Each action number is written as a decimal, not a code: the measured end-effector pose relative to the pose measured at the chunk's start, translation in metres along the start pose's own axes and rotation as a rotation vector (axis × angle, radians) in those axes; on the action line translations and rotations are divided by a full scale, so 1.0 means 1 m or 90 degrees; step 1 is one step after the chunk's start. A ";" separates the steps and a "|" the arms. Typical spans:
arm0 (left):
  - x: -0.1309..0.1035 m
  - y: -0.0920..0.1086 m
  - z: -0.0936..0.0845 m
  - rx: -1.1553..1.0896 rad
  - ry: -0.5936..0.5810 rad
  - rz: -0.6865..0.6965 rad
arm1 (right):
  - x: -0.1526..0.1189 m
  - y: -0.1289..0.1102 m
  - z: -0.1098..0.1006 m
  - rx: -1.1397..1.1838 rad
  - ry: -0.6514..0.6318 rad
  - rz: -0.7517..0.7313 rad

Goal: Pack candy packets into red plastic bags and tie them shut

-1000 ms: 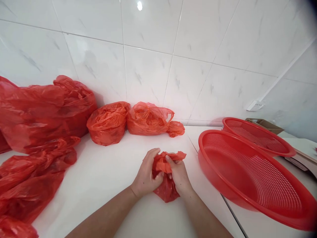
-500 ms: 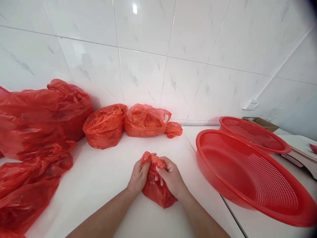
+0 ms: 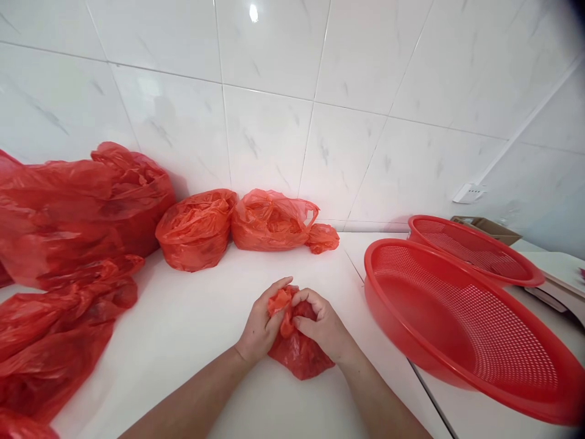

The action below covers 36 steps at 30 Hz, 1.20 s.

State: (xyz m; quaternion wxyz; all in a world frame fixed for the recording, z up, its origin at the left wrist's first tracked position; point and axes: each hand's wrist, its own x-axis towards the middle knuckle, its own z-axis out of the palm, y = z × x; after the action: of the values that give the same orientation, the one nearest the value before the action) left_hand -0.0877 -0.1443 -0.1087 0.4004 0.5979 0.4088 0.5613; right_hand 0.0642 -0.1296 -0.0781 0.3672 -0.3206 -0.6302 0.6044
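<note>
Between my hands is a small red plastic bag (image 3: 301,353), crumpled at the top and bulging lower down, over the white table (image 3: 183,341). My left hand (image 3: 261,323) is closed on the gathered top from the left, its thumb pressed against the plastic. From the right, my right hand (image 3: 326,323) pinches the bag near its twisted neck with thumb and bent fingers. What lies inside the bag cannot be made out through the plastic.
Several filled red bags stand along the tiled wall: a large one (image 3: 82,213), a round one (image 3: 196,238), one with a handle (image 3: 269,225). Red baskets (image 3: 420,317) sit at right, beside a table seam. A cardboard box (image 3: 489,228) is behind.
My left fingers have straightened somewhat around the bag's top. My right hand has shifted its pinch, and the gathered plastic now leans toward my left hand. The view has tilted slightly.
</note>
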 end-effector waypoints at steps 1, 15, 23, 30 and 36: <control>0.000 0.000 0.001 0.048 -0.002 0.011 | 0.001 0.000 0.000 -0.006 0.017 -0.003; -0.006 -0.008 0.003 0.230 -0.053 0.222 | 0.009 0.019 -0.015 -0.320 0.238 0.009; -0.004 -0.013 0.002 0.441 -0.113 0.335 | 0.009 0.010 -0.015 0.005 0.159 -0.021; -0.002 -0.006 -0.001 0.433 -0.076 0.322 | 0.013 0.015 -0.037 0.247 0.183 -0.031; -0.008 0.009 0.005 0.412 -0.124 0.473 | 0.025 0.033 -0.060 -0.203 0.364 -0.089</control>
State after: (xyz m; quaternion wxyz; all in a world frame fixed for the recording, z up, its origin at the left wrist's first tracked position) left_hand -0.0825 -0.1553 -0.1034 0.0037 0.8464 0.2821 0.4517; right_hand 0.1010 -0.0749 -0.1096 0.5150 -0.4864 -0.6088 0.3571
